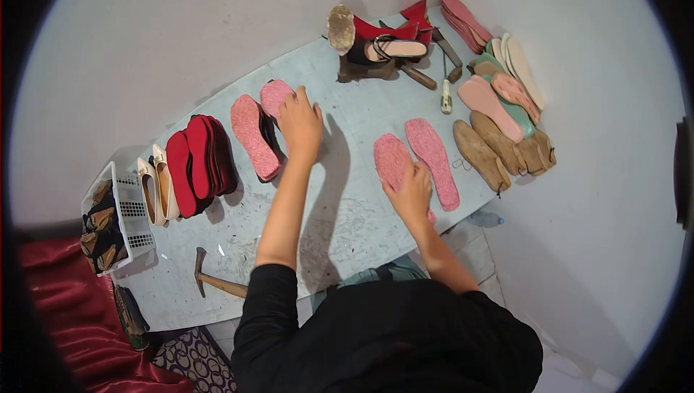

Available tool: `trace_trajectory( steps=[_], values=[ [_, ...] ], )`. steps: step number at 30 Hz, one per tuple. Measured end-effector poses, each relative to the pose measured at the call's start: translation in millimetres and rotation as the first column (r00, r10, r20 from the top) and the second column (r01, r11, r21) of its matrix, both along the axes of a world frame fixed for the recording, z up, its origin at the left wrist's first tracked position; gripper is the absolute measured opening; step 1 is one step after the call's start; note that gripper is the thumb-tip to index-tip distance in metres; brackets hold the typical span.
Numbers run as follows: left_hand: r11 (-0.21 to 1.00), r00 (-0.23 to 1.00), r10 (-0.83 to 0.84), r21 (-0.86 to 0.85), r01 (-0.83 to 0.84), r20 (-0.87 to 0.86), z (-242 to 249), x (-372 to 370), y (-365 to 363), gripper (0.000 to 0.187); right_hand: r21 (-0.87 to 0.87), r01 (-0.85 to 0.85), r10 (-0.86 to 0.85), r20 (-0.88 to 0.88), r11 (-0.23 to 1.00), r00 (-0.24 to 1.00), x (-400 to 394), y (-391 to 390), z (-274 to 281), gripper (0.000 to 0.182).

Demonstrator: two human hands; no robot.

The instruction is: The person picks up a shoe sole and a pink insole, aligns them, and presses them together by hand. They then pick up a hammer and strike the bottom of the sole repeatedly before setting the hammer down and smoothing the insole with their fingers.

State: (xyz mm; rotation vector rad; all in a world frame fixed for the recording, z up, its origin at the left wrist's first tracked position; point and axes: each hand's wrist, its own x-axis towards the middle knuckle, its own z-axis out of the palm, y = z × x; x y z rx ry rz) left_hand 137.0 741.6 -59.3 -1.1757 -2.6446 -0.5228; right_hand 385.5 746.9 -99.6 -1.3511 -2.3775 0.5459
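My left hand is over a pink speckled insole, its fingers bent round the upper part and covering much of it. Close by on the left lies a stack of pink-topped insoles with dark edges underneath. My right hand grips the lower part of another pink insole, thumb on the left side and fingers on the right. A matching pink insole lies flat just right of it. Both palms face down, so the undersides of the held insoles are hidden.
At left are red soles, cream flat shoes and a white basket. A hammer lies near the front edge. Shoes and a screwdriver lie at the back; wooden lasts and more insoles at right.
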Motion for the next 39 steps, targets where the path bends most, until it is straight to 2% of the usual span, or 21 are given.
trace_trajectory(
  steps=[1,3,5,7,8,10,13,16,18,19,20,21,22,23,24,26,28,29,32,34,39],
  values=[
    [0.982,0.998,-0.05,0.181,0.057,-0.042,3,23,-15,0.039,0.03,0.05,-0.051,0.042,0.998,0.998,14,-6,-3,0.073],
    [0.959,0.982,-0.148,0.259,0.113,0.118,-5,65,-44,0.041,0.035,0.098,-0.102,0.141,0.995,0.985,38,-17,-19,0.086],
    [0.979,0.936,-0.155,0.175,0.104,0.315,-19,104,-68,0.04,-0.008,0.092,-0.09,0.143,0.996,0.986,52,-21,-46,0.083],
    [0.992,0.902,-0.126,0.051,0.115,0.413,-27,134,-89,0.036,-0.055,0.077,-0.068,0.139,0.996,0.988,60,-25,-55,0.08],
    [0.993,0.905,-0.121,0.053,0.108,0.409,-32,141,-99,0.036,-0.059,0.074,-0.067,0.125,0.995,0.99,61,-24,-58,0.076],
    [0.99,0.841,-0.138,0.041,0.137,0.523,-40,151,-117,0.034,-0.061,0.061,-0.054,0.109,0.996,0.993,64,-23,-61,0.073],
    [0.992,0.802,-0.126,0.075,0.101,0.585,-46,154,-143,0.031,-0.097,0.081,-0.082,-0.006,0.992,0.997,67,-17,-59,0.064],
    [0.985,0.77,-0.148,0.161,0.06,0.621,-55,148,-166,0.029,0.023,0.057,-0.057,-0.033,0.998,0.998,63,-15,-46,0.061],
    [0.973,0.794,-0.161,0.231,0.027,0.587,-51,143,-176,0.026,-0.019,-0.013,0.008,-0.242,1.0,0.97,52,-17,-38,0.05],
    [0.966,0.715,-0.167,0.256,-0.018,0.679,-41,143,-181,0.026,-0.016,-0.045,0.04,-0.248,0.999,0.968,46,-19,-43,0.05],
    [0.958,0.627,-0.176,0.279,-0.068,0.759,-34,142,-187,0.025,-0.173,-0.199,0.13,-0.343,0.965,0.93,37,-21,-51,0.043],
    [0.944,0.66,-0.177,0.317,-0.097,0.73,-42,141,-195,0.023,-0.308,-0.36,0.201,-0.445,0.88,0.873,25,-23,-55,0.036],
    [0.937,0.673,-0.152,0.322,-0.135,0.724,-37,141,-203,0.023,-0.301,-0.401,0.242,-0.45,0.865,0.86,11,-30,-46,0.036],
    [0.931,0.677,-0.124,0.321,-0.174,0.726,-31,141,-212,0.022,-0.509,-0.533,0.171,-0.595,0.676,0.785,-2,-42,-36,0.032],
    [0.923,0.681,-0.095,0.321,-0.214,0.726,-27,140,-223,0.022,-0.642,-0.648,0.054,-0.692,0.411,0.72,-17,-56,-21,0.031],
    [0.902,0.731,-0.019,0.327,-0.282,0.682,-26,138,-248,0.021,-0.631,-0.702,0.139,-0.703,0.331,0.697,-43,-81,8,0.034],
    [0.859,0.705,0.069,0.317,-0.402,0.706,-17,140,-280,0.02,-0.705,-0.7,0.075,-0.697,0.11,0.713,-62,-107,23,0.034],
    [0.836,0.7,0.11,0.315,-0.449,0.706,-17,140,-297,0.02,-0.689,-0.724,0.09,-0.72,0.026,0.688,-72,-118,18,0.033],
    [0.753,0.684,0.266,0.297,-0.587,0.679,-18,144,-355,0.02,-0.697,-0.7,0.145,-0.717,-0.154,0.682,-93,-161,27,0.032],
    [0.66,0.628,0.372,0.28,-0.697,0.684,-21,148,-396,0.02,-0.702,-0.678,0.177,-0.712,-0.216,0.68,-103,-198,30,0.032],
    [0.486,0.544,0.539,0.29,-0.825,0.643,-19,161,-501,0.02,-0.705,-0.605,0.26,-0.704,-0.37,0.66,-129,-301,33,0.033]
  ],
)
